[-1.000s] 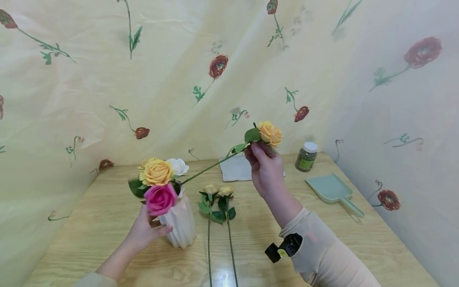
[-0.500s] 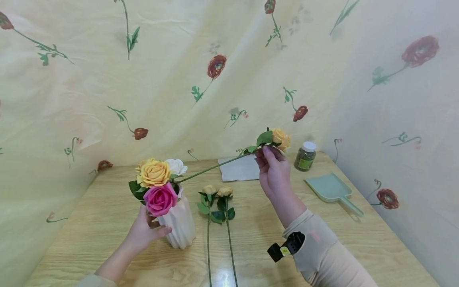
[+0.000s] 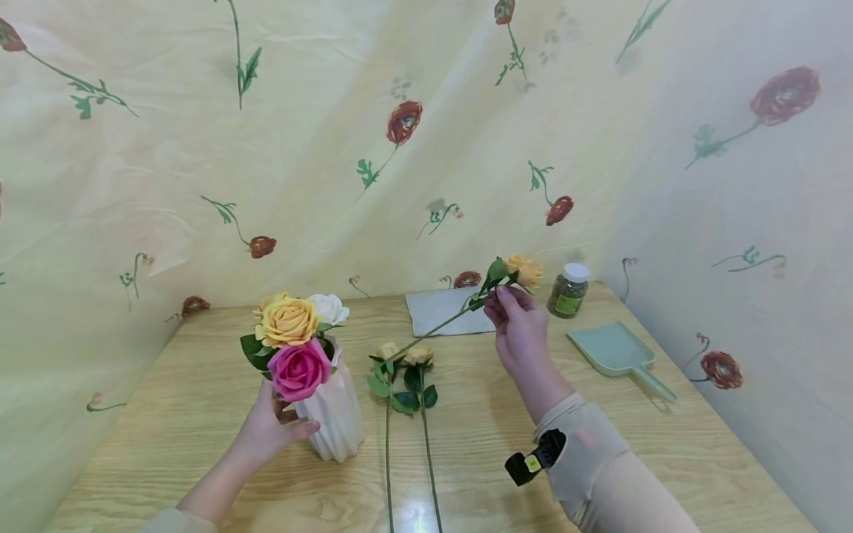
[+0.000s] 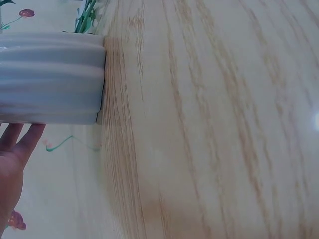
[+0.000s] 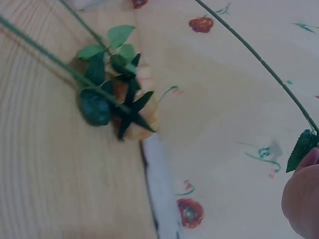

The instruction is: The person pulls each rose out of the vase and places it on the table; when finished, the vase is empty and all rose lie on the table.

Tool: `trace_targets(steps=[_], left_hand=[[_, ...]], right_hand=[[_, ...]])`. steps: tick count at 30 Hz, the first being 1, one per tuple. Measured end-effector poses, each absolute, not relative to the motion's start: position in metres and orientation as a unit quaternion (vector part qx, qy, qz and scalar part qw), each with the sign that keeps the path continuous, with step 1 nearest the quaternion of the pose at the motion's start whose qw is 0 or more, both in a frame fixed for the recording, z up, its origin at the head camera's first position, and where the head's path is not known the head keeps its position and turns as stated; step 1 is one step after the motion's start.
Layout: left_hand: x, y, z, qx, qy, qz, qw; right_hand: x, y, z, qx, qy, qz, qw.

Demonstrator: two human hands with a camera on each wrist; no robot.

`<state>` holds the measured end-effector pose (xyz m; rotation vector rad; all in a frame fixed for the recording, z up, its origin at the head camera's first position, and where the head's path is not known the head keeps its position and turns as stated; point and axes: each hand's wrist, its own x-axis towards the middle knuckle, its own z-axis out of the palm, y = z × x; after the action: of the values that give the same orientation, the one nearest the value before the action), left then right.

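A white ribbed vase (image 3: 333, 418) stands on the wooden table (image 3: 200, 355) with a yellow rose (image 3: 288, 320), a pink rose (image 3: 298, 369) and a white rose (image 3: 331, 307) in it. My left hand (image 3: 288, 423) holds the vase at its left side, thumb across the front; in the left wrist view the vase (image 4: 50, 77) shows above my fingers (image 4: 20, 139). My right hand (image 3: 501, 296) pinches the stem of an orange rose (image 3: 524, 270) just below the bloom, in the air. That stem slants down left, ending over two small roses (image 3: 403, 359) lying on the table.
A grey cloth (image 3: 440, 311) lies at the back, a small jar with a white lid (image 3: 569, 290) to its right, and a green dustpan (image 3: 616, 349) nearer the right edge. A flowered curtain (image 3: 400, 148) closes in the back and sides.
My right hand moved right and down with the orange rose; its stem end left the vase and now hangs over the two lying roses. The left hand stayed on the vase.
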<state>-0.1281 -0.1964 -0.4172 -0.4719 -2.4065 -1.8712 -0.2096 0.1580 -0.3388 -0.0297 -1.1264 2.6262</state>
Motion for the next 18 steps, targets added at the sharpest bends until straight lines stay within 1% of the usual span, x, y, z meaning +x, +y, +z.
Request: trace_targets(steps=[8, 18], left_hand=[[-0.128, -0.197, -0.419, -0.167, -0.766, -0.621, 0.026], [-0.129, -0.197, -0.42, -0.149, -0.777, -0.611, 0.022]], right_hand=[[-0.217, 0.158, -0.361, -0.038, -0.429, 0.893, 0.13], [-0.219, 0.161, -0.379, -0.069, -0.482, 0.866, 0.113]])
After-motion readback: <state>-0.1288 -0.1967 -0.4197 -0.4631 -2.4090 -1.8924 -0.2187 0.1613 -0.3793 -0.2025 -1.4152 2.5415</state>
